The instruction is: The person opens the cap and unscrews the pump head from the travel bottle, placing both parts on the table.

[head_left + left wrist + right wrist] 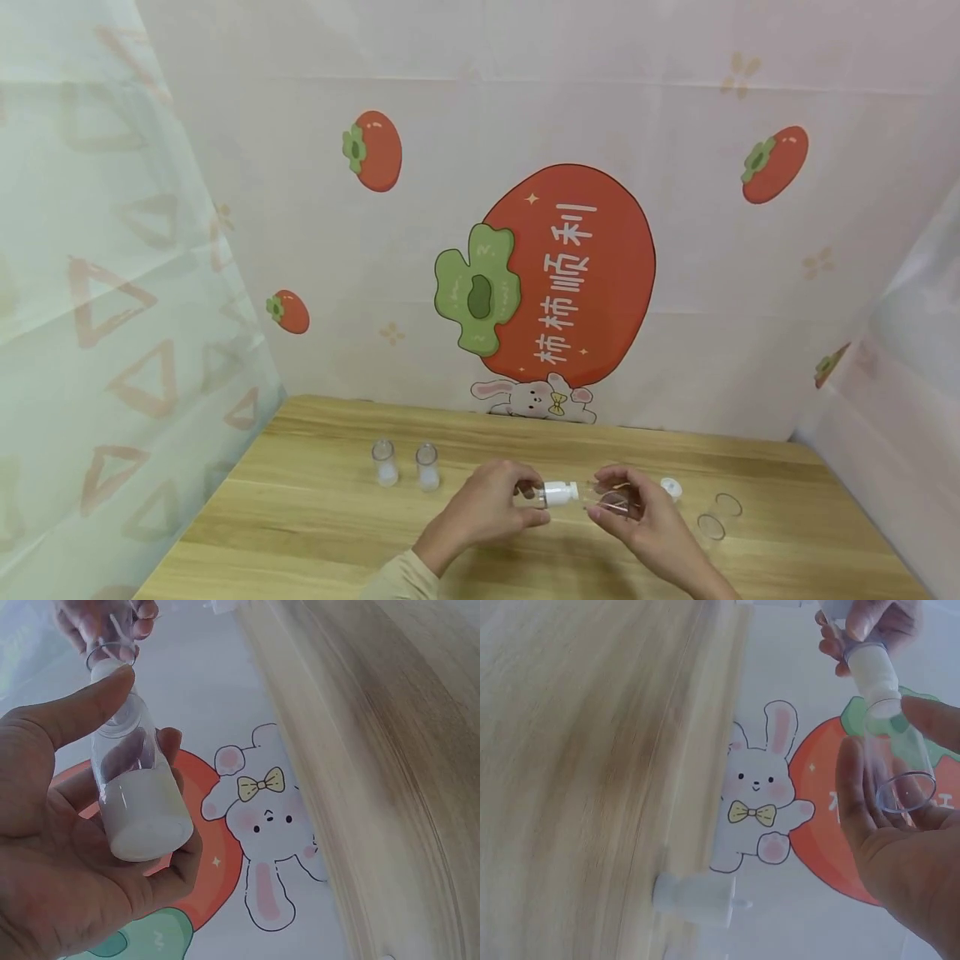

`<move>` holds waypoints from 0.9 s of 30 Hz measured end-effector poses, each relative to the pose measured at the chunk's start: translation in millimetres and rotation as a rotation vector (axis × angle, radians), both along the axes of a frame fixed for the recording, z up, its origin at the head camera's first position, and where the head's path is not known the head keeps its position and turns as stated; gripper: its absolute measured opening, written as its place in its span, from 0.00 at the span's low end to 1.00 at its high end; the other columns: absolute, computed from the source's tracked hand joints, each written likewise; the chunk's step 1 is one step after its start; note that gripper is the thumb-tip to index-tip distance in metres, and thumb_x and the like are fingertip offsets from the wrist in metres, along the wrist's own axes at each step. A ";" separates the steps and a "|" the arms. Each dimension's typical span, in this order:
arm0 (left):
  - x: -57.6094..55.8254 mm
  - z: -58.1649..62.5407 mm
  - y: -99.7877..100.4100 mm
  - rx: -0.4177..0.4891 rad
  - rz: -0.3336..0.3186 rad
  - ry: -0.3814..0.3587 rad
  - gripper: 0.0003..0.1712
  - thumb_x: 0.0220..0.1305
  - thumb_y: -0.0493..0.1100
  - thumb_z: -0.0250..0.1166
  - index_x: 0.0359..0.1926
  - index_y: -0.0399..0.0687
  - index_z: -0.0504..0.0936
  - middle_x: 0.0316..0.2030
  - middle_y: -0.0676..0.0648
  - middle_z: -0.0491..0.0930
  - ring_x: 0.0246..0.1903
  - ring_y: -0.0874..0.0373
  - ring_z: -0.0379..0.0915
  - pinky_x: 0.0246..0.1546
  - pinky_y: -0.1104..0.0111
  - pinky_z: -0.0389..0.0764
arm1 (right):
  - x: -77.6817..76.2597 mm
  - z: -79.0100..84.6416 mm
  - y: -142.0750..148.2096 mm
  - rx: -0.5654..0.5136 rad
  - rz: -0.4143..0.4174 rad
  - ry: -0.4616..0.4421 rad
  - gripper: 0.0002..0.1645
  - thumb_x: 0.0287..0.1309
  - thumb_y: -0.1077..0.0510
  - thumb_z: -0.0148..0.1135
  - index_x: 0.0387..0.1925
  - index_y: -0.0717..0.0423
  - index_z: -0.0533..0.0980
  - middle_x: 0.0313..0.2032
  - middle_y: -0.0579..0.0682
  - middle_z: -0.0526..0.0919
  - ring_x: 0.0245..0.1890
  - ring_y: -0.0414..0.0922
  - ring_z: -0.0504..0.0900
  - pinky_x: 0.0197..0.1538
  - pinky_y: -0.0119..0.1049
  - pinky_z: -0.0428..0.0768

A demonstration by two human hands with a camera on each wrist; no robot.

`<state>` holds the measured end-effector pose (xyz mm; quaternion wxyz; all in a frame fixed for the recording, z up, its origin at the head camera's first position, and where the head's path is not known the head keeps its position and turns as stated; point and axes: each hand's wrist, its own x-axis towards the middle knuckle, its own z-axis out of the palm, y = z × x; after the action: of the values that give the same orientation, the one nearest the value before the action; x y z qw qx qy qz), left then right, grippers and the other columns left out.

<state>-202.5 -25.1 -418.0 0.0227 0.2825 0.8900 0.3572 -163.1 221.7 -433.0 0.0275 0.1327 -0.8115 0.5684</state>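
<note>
My left hand [491,504] holds a small clear bottle [146,814] on its side, fingers and thumb curled round it. The bottle's lower part looks white, and a white pump head [558,493] points right. In my right hand [645,512] is a clear open-ended cover [900,757], gripped between thumb and fingers. One end of the cover faces the pump head, and its rim overlaps the white tip in the right wrist view. Both hands are above the wooden table [315,533], close together.
Two small bottles with clear covers, one left [385,463] and one right [427,467], stand at the table's left. To the right are a white pump piece [671,489] and two clear covers, far [728,505] and near [711,527]. A printed backdrop [420,350] rises behind.
</note>
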 end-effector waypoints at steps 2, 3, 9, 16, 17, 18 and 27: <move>-0.9 -1.8 -1.9 0.000 0.019 -0.009 0.17 0.53 0.51 0.80 0.41 0.50 0.89 0.31 0.61 0.80 0.35 0.64 0.75 0.37 0.70 0.75 | 0.0 -2.8 3.9 0.025 0.000 0.033 0.27 0.59 0.61 0.73 0.56 0.68 0.73 0.49 0.63 0.79 0.45 0.47 0.84 0.48 0.33 0.83; -1.5 -2.7 -2.8 0.003 0.023 -0.011 0.17 0.53 0.51 0.79 0.41 0.49 0.89 0.32 0.61 0.80 0.35 0.64 0.75 0.37 0.70 0.75 | 0.2 -4.3 5.5 0.044 -0.010 0.047 0.27 0.59 0.61 0.73 0.57 0.67 0.74 0.49 0.62 0.79 0.45 0.47 0.84 0.47 0.33 0.83; -4.3 -5.3 -5.6 0.016 0.022 -0.017 0.16 0.54 0.50 0.79 0.41 0.48 0.89 0.31 0.60 0.81 0.33 0.65 0.74 0.36 0.70 0.74 | 0.9 -11.4 12.3 0.257 -0.127 0.175 0.23 0.56 0.61 0.75 0.53 0.62 0.80 0.48 0.51 0.82 0.45 0.46 0.81 0.42 0.33 0.80; -4.1 -7.0 -6.3 0.035 0.014 -0.023 0.16 0.53 0.48 0.80 0.40 0.47 0.89 0.29 0.61 0.80 0.32 0.65 0.74 0.35 0.71 0.74 | 2.2 -12.6 20.7 0.402 -0.212 0.142 0.21 0.52 0.60 0.78 0.48 0.58 0.80 0.38 0.45 0.81 0.36 0.39 0.76 0.38 0.34 0.79; -4.2 -7.4 -6.4 0.035 0.012 -0.021 0.16 0.53 0.49 0.79 0.40 0.47 0.89 0.29 0.60 0.81 0.32 0.65 0.74 0.35 0.72 0.74 | 2.7 -13.2 22.2 0.405 -0.210 0.132 0.22 0.52 0.61 0.78 0.48 0.59 0.79 0.36 0.45 0.80 0.35 0.38 0.76 0.38 0.34 0.79; -4.2 -7.7 -6.5 0.037 0.011 -0.021 0.16 0.53 0.48 0.79 0.40 0.47 0.89 0.29 0.60 0.81 0.32 0.64 0.74 0.35 0.72 0.74 | 3.1 -13.8 23.7 0.408 -0.207 0.121 0.23 0.52 0.63 0.77 0.48 0.61 0.78 0.35 0.45 0.79 0.34 0.38 0.76 0.38 0.34 0.79; -4.5 -8.9 -6.7 0.030 0.009 -0.004 0.15 0.53 0.49 0.79 0.39 0.48 0.88 0.29 0.62 0.80 0.31 0.68 0.73 0.36 0.72 0.74 | 6.4 -18.3 36.4 0.535 -0.198 0.138 0.22 0.45 0.65 0.79 0.44 0.59 0.81 0.35 0.44 0.79 0.33 0.38 0.80 0.37 0.32 0.81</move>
<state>-207.0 -31.8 -426.9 0.0189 0.2781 0.8856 0.3714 -156.6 258.1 -451.2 0.1018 0.0938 -0.9378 0.3183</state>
